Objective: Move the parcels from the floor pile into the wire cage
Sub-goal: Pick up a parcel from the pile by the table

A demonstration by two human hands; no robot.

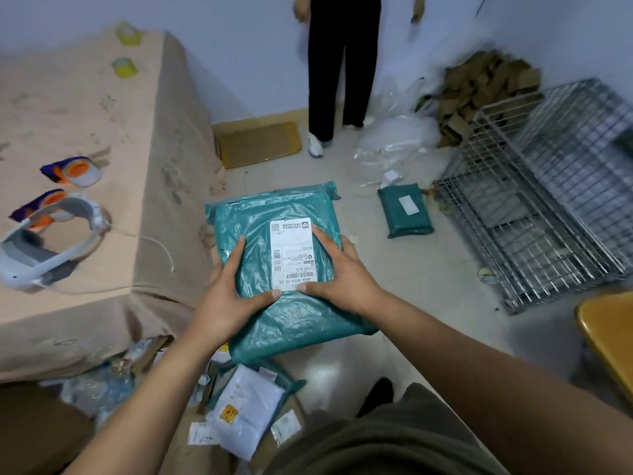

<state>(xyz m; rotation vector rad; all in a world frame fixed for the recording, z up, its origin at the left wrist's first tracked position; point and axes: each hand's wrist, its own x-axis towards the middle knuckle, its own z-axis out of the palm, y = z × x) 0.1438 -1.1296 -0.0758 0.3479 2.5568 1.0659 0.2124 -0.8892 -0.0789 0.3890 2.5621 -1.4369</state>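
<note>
Head view: left hand [233, 296] and right hand [342, 272] clamp the teal parcel [291, 323], frame middle.
Why: it looks floppy, needs two.
Wire cage [534, 200]: right side.

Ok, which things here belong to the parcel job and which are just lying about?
Job: large teal parcel held by left hand and right hand, small teal parcel, floor pile, wire cage.
Lying about: headset, tape rolls, cardboard scraps, plastic bags.

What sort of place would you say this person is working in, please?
Probably a makeshift parcel-sorting room, judging by the labelled teal mailer, the heap of other parcels below it, and the wire cage to the right.
</note>
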